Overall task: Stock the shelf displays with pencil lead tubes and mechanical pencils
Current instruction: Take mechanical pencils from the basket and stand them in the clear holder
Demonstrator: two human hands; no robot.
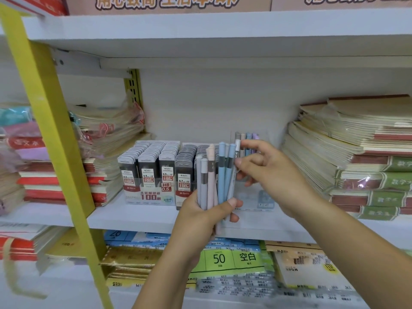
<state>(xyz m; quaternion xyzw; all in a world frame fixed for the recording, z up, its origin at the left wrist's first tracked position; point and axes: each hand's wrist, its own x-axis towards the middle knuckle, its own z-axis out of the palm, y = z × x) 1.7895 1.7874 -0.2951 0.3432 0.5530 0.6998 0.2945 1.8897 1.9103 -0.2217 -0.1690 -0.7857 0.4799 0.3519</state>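
My left hand [207, 216] grips a bundle of mechanical pencils [214, 175] upright, in grey, pink and blue. My right hand [265, 172] pinches the top of one grey-white pencil [235, 161] at the right edge of that bundle. Behind my right hand a clear display tray [256, 197] holds a few pencils [246, 139] standing at its back. To the left, two display boxes hold rows of dark pencil lead tubes [153, 161], marked 0.5 and 0.7.
Stacks of wrapped notebooks [356, 157] fill the shelf to the right, and more notebook stacks [104, 141] lie to the left. A yellow ladder rail [58, 139] slants across the left. Paper packs [223, 259] fill the lower shelf.
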